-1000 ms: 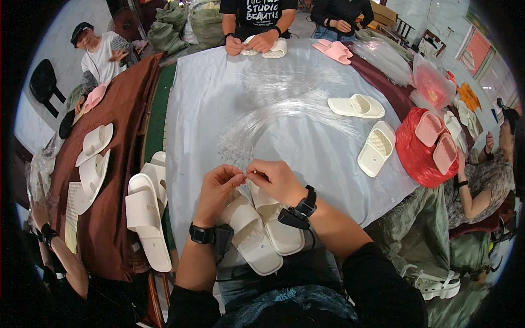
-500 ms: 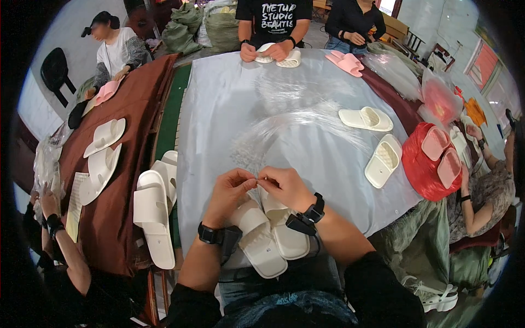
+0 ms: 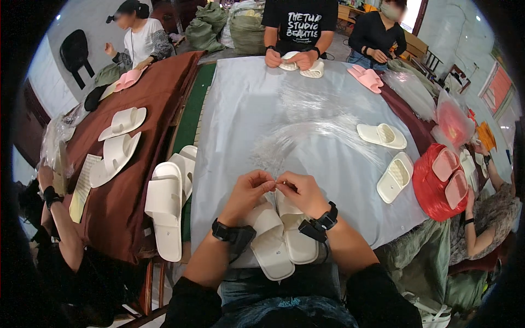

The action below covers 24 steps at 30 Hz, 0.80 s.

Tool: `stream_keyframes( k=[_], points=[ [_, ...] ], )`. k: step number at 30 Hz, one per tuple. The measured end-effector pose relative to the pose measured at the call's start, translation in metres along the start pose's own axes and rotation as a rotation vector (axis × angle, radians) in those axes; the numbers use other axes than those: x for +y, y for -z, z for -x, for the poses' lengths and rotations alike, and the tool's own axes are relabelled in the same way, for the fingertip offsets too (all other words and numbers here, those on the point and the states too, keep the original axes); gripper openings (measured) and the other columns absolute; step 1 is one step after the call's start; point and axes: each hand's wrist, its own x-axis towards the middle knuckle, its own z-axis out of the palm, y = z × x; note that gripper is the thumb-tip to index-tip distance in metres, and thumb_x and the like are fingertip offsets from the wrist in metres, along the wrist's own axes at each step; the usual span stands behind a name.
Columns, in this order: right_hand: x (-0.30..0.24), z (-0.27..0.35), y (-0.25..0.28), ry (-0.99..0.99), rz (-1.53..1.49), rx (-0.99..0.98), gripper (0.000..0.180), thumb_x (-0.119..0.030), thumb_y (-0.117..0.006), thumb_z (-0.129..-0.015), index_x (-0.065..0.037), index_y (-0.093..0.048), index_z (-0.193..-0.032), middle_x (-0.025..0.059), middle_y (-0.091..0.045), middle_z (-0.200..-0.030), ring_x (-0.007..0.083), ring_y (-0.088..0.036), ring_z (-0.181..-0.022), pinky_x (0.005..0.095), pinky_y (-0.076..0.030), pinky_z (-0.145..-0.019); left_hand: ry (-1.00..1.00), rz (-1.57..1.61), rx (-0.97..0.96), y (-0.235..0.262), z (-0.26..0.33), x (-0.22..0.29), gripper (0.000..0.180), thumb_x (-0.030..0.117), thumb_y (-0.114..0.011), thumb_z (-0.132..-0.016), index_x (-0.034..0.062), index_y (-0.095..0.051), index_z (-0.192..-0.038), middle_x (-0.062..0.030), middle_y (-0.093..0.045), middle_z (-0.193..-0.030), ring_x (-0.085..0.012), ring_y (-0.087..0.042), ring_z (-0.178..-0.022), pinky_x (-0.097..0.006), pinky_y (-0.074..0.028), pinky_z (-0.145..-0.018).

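Note:
My left hand point(image 3: 247, 194) and my right hand point(image 3: 307, 195) meet fingertip to fingertip over the near edge of the table. Both are closed in a pinch; whatever sits between the fingers is too small to make out. Right below them, a pair of white slippers lies side by side, the left slipper point(image 3: 273, 257) and the right slipper point(image 3: 302, 247), toe straps partly hidden under my hands. Beyond my fingers, a spread of thin clear plastic strands point(image 3: 311, 130) covers the middle of the pale cloth.
White slippers point(image 3: 395, 177) lie at the right, beside a red bundle point(image 3: 432, 199) bearing pink slippers. More white slippers point(image 3: 164, 205) stack at my left, by a brown-covered table point(image 3: 123, 218). Co-workers stand around; one across handles white slippers point(image 3: 313, 69).
The whole view has swung, so the table sits farther right and slightly lower. My hands stay pinched together over the slippers. A co-worker at far left has raised a hand.

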Motion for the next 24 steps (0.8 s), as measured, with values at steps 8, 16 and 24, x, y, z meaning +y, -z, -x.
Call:
stream_keyframes(
  k=[8, 16, 24],
  points=[
    [-0.004, 0.0, 0.0, -0.077, 0.044, -0.024, 0.011, -0.011, -0.064, -0.087, -0.002, -0.06, -0.092, 0.0138, -0.062, -0.071, 0.0217, -0.057, -0.058, 0.0307, -0.045, -0.056, -0.058, 0.105, 0.041, 0.002, -0.001, -0.003, 0.009, 0.009, -0.06, -0.092, 0.0005, -0.06, -0.094, -0.0033, -0.064, -0.086, -0.0109, -0.061, -0.081, -0.025, -0.05, -0.075],
    [0.002, -0.003, 0.002, -0.075, 0.051, 0.032, 0.011, -0.011, -0.062, -0.087, -0.004, -0.06, -0.096, 0.0132, -0.061, -0.07, 0.0223, -0.057, -0.057, 0.0308, -0.045, -0.056, -0.054, 0.098, 0.076, 0.002, -0.006, -0.002, 0.01, 0.01, -0.061, -0.091, 0.001, -0.061, -0.095, -0.0035, -0.065, -0.086, -0.0109, -0.061, -0.081, -0.025, -0.05, -0.076],
    [0.005, -0.001, -0.005, -0.059, 0.063, 0.067, 0.013, -0.012, -0.062, -0.087, -0.005, -0.061, -0.099, 0.0131, -0.061, -0.07, 0.0207, -0.058, -0.058, 0.0301, -0.047, -0.058, -0.049, 0.029, 0.119, 0.005, -0.006, -0.013, 0.011, 0.011, -0.064, -0.088, 0.0009, -0.063, -0.094, -0.0015, -0.063, -0.084, -0.0098, -0.059, -0.079, -0.025, -0.049, -0.073]
  ],
)
